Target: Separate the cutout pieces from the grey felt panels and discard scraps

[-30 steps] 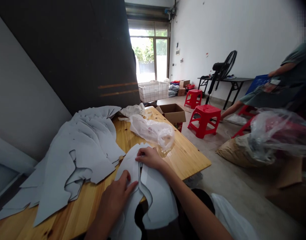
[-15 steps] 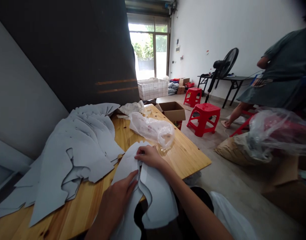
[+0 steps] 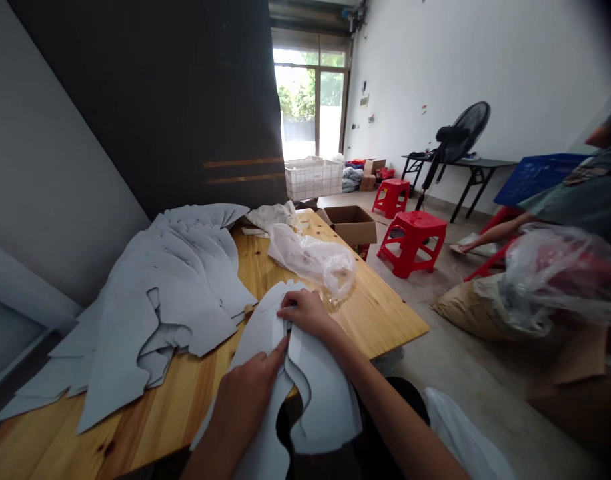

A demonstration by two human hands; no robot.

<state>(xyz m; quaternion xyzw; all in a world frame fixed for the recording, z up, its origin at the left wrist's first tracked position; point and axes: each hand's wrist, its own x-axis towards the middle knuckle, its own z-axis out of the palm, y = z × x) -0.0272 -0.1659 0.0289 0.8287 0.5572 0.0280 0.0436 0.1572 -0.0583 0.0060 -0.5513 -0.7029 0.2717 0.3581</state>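
Observation:
A stack of white cut-out sheets, like thin card with curved edges, lies over the table's near edge. A narrow slot runs down its middle and widens into a wavy gap. My right hand is closed, its thumb and fingers pinching the sheets at the top of the slot. Just below, my left hand bears on the left half, its index finger stretched to the slot's edge and its other fingers curled, partly hidden. Left of my hands, a larger fanned pile of similar white cut-outs covers much of the table.
On the wooden table lies a crumpled clear plastic bag. Beyond its edge stand an open cardboard box, red stools and a fan. At the right, a person is bent low behind a plastic-covered sack.
My left index finger has straightened along the slot; my right hand keeps its pinch. The view has turned slightly left. The person at the right has bent down, exposing a blue container.

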